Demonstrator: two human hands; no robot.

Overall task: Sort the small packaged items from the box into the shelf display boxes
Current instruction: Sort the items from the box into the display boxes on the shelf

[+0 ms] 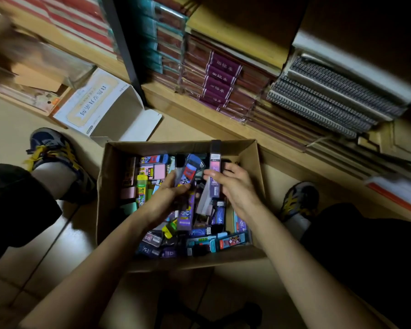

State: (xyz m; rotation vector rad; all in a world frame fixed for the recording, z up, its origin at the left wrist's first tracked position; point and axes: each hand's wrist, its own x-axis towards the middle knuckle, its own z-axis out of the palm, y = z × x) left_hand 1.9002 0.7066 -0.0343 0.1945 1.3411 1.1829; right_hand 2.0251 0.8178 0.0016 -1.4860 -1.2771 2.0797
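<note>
Purple fading to pink under a black top end, one slim long pack (215, 167) stands upright, pinched by the right hand (237, 188). The left hand (166, 198) curls round what look like two or three blue-and-purple packs (188, 172), though their overlap leaves the count unsure. Both hands sit over one open cardboard box (254, 157) on the floor (57, 245), heaped with dozens of small packs (199, 241) in purple, blue, pink, green and yellow; beyond lie one open white carton (119, 115) and a wooden shelf (188, 108) of stacked notebooks, with two shoes (50, 148) flanking the box.
</note>
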